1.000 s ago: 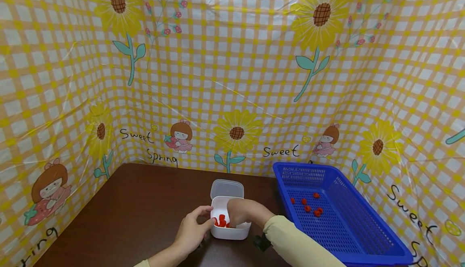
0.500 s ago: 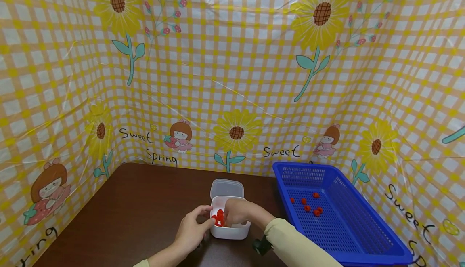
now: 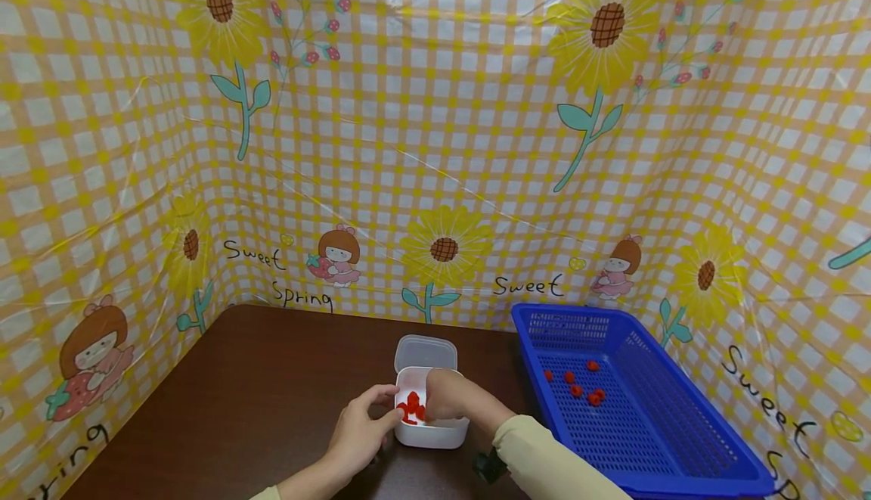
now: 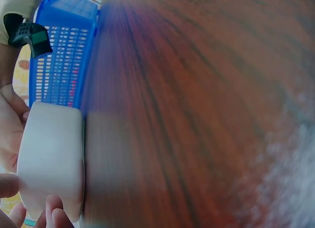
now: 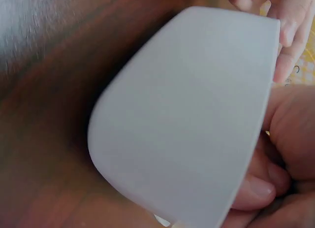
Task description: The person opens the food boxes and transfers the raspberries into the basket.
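A small white box (image 3: 431,437) stands on the table with its translucent lid (image 3: 426,354) open at the back. Several small red raspberry-like pieces (image 3: 413,408) lie in its left part. My left hand (image 3: 359,424) holds the left wall, thumb at the rim; its fingertips (image 4: 54,208) show against the white wall in the left wrist view. My right hand (image 3: 449,394) reaches down inside the box's right part. In the right wrist view its fingers (image 5: 256,191) are curled behind the wall, and I cannot tell whether they hold a piece.
To the right stands a blue perforated basket (image 3: 660,439), with several similar red pieces (image 3: 595,397) on its floor. The dark brown table (image 3: 272,379) extends left of the box. A checked, flower-printed cloth (image 3: 381,182) encloses the back and sides.
My right hand shifted slightly left inside the box, then back right. The red pieces beside it have changed position. My left hand has stayed at the box's wall.
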A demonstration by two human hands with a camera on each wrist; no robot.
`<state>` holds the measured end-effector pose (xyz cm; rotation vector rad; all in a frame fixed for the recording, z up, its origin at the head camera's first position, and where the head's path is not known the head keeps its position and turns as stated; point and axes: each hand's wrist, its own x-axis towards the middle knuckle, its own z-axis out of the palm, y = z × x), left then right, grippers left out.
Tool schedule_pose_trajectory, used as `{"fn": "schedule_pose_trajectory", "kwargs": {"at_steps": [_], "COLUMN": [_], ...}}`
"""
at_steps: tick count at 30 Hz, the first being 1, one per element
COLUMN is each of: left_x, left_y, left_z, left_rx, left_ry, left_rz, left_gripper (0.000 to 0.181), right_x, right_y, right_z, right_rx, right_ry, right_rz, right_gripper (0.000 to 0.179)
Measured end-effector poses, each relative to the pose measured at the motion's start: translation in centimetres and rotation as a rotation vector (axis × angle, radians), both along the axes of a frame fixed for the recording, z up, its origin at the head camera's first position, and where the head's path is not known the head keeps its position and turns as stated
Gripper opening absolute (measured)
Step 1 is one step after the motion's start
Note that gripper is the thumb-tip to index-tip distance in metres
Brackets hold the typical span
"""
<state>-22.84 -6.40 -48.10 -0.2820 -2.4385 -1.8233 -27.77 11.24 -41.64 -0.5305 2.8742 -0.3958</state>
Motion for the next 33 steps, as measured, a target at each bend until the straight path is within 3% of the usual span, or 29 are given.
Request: {"fn": "schedule_pose_trajectory", "kwargs": {"at_steps": [9, 16, 25, 33], "left_x": [-0.2, -0.1, 0.0, 0.5], "left_y": [-0.1, -0.1, 0.2, 0.5], "left_z": [-0.2, -0.1, -0.4, -0.8], "left_rx": [-0.012, 0.003, -0.007, -0.013], "left_ry": [0.006, 0.004, 0.020, 0.022], "left_rz": [0.004, -0.004, 0.006, 0.022], "left_gripper": [0.035, 0.034, 0.034, 0.036], "right_x": [-0.1, -0.4, -0.7, -0.8], "right_y": [-0.1, -0.5, -0.7, -0.5], "right_z": [-1.3, -2.8, -4.2, -4.8], "right_rx": [-0.254, -0.331, -0.459, -0.514], "right_ry": [0.061, 0.153, 0.053, 0.042], "right_rz": [-0.097, -0.141, -0.256, -0.282], "right_gripper": [0.018, 0.019, 0.019, 0.018]}}
